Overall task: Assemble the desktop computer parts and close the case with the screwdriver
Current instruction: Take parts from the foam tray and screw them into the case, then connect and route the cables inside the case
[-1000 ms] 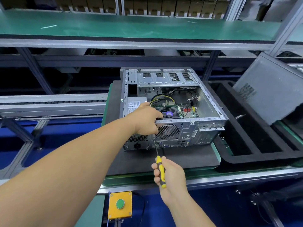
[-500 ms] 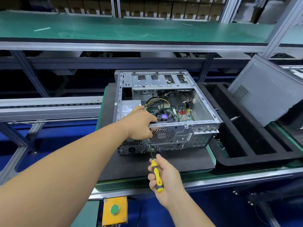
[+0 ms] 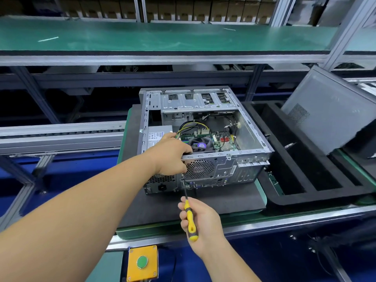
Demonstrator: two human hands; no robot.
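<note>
- While the computer case (image 3: 203, 139) lies on its side with the open face upward, it rests on a dark foam mat (image 3: 213, 202) on the counter (image 3: 284, 221); all positions below are given relative to this case.
- Left hand (image 3: 169, 154): placed over the near top edge of the case, at its near left corner, above the rear fan grille (image 3: 199, 169). The fingers are curled down over the edge and grip it.
- Right hand (image 3: 200, 219): in front of the case, clear of it, over the near edge of the mat. The fingers are wrapped around the yellow handle of the screwdriver (image 3: 190, 217).
- Screwdriver: the shaft points up and away from the right hand toward the rear panel of the case; the tip meets the panel just below the left hand, at the left side of the fan grille. The screw itself cannot be made out.
- Inside the case: the motherboard (image 3: 221, 140) with its cooler fan (image 3: 200, 144) lies just right of the left hand; the power supply (image 3: 155, 137) sits behind that hand.
- Side panel (image 3: 329, 110): detached, leaning tilted well to the right of the case, beyond a black foam tray (image 3: 301, 159).
- Yellow button box (image 3: 142, 263): below the counter edge, in front of the case.
</note>
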